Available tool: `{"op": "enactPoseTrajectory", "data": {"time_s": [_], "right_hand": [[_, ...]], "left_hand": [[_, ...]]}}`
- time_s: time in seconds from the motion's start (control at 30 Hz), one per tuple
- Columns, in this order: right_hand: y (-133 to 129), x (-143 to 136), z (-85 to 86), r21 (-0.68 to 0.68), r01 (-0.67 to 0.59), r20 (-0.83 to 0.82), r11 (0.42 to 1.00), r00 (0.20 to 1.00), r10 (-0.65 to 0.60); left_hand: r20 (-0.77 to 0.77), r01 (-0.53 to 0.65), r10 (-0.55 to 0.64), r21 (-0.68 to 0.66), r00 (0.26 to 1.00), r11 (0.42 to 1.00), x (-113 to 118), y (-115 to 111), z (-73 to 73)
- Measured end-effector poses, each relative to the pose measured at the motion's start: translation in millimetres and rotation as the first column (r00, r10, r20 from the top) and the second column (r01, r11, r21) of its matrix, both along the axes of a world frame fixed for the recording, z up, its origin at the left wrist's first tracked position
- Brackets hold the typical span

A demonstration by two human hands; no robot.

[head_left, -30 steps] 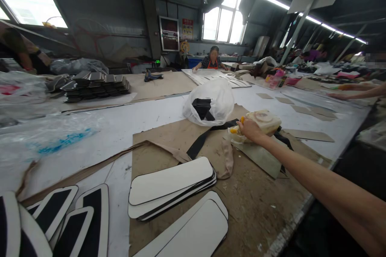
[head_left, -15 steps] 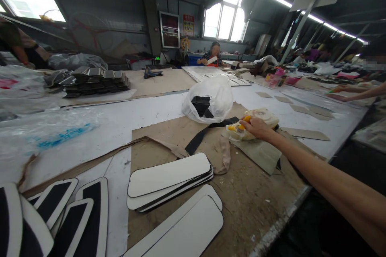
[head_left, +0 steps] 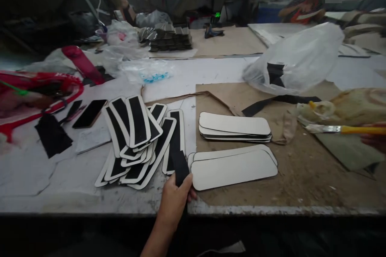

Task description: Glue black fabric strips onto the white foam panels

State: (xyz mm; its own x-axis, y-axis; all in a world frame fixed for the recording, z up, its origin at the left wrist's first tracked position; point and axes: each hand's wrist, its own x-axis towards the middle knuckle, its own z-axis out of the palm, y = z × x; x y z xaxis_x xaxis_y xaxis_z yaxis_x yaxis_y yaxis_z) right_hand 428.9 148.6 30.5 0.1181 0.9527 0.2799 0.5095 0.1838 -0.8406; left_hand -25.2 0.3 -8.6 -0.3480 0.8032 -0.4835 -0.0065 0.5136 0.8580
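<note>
My left hand (head_left: 175, 198) is closed on a black fabric strip (head_left: 180, 167) at the table's front edge. The strip hangs in front of black panels with white borders (head_left: 138, 122), heaped to the left. Just right of that hand, overlapping white rounded panels (head_left: 235, 170) lie on brown sheeting. Behind them sits a neat stack of similar panels (head_left: 235, 123). At the right edge, my right hand (head_left: 374, 139), blurred and partly cut off, grips a yellow-handled brush (head_left: 350, 129). The brush's bristles point left, in front of a plastic-wrapped container (head_left: 362, 106).
A clear plastic bag (head_left: 307, 56) with black pieces stands behind the brown sheeting (head_left: 241, 98). Left are a phone (head_left: 89, 113), black cloth (head_left: 53, 134) and a red bag (head_left: 69, 86). Grey stacked pieces (head_left: 170, 38) lie farther back. Two people are across the table.
The view has swung left and down. My left hand has come into view with the black strip. My right hand, earlier at the wrapped container, now has the brush out in front of it.
</note>
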Motion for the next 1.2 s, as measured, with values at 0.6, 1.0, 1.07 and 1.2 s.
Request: {"op": "enactPoseTrajectory", "data": {"time_s": [0.6,1.0,1.07,1.2], "right_hand": [[-114.0,-249.1,-34.8,-0.348,-0.144,-0.372,0.926,0.928,0.004],[-113.1,-181.5,-18.7,-0.046,0.178,0.212,0.983,0.963,-0.165],[-113.3,-174.9,-20.5,0.024,0.180,0.303,0.983,0.936,-0.179],[-116.3,-171.9,-14.2,0.167,0.136,0.411,0.977,0.891,-0.194]], "left_hand": [[0.148,0.005,-0.015,0.068,0.989,0.998,-5.9,-11.8,-19.7],[0.136,-0.024,0.012,0.087,0.991,0.996,-3.8,-14.3,-20.4],[0.121,-0.033,0.021,0.094,0.992,0.995,-3.0,-14.6,-19.1],[0.097,-0.055,0.047,0.087,0.994,0.995,-1.3,-14.7,-15.6]]}}
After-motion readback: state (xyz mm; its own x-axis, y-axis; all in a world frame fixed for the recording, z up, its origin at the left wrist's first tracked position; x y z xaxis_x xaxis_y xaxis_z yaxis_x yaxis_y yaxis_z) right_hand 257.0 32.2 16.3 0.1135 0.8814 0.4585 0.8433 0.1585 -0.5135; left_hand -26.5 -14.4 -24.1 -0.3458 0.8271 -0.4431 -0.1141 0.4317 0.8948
